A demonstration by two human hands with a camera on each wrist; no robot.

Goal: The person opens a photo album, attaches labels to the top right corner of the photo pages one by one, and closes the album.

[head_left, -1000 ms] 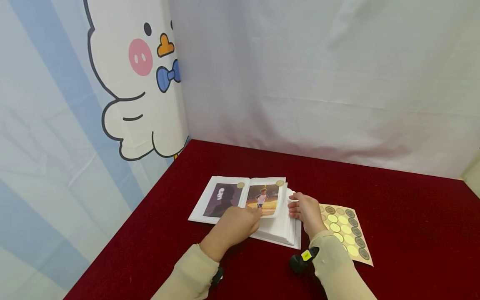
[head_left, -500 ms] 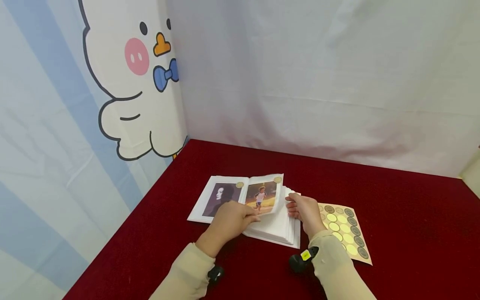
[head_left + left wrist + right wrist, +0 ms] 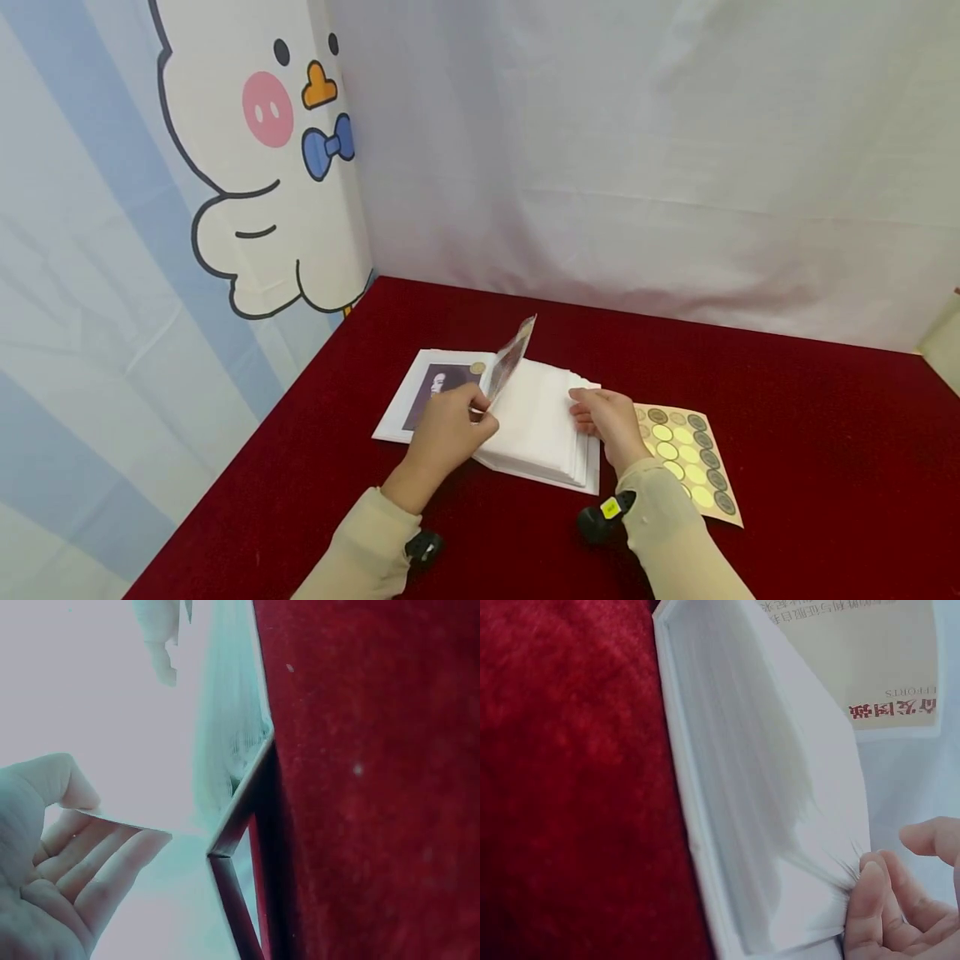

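Observation:
A photo album (image 3: pixel 536 412) lies spread on the table. My left hand (image 3: pixel 442 429) pinches one page (image 3: pixel 512 362) by its near edge between thumb and fingers, and that page stands tilted up from the spine. Beneath it shows a white page. On the left-hand page, a dark portrait photo (image 3: pixel 422 408) carries a round gold sticker (image 3: pixel 477 367) at its corner, partly hidden by my left hand. At the album's right edge my right hand (image 3: pixel 617 425) holds the page edges, which bunch at its fingertips (image 3: pixel 871 889). A cream printed card (image 3: pixel 885 664) shows past the pages in the right wrist view.
A sheet of round gold stickers (image 3: pixel 688 454) lies right of the album, partly beneath my right forearm in the head view. Dark red cloth (image 3: pixel 832 467) covers the table. A pale curtain (image 3: pixel 637 167) hangs behind, and a cartoon-printed curtain (image 3: pixel 225 250) hangs at left.
My left hand has lifted the page with the photo of a running child and swung it leftward until it stands up. My right hand has stayed at the page edges.

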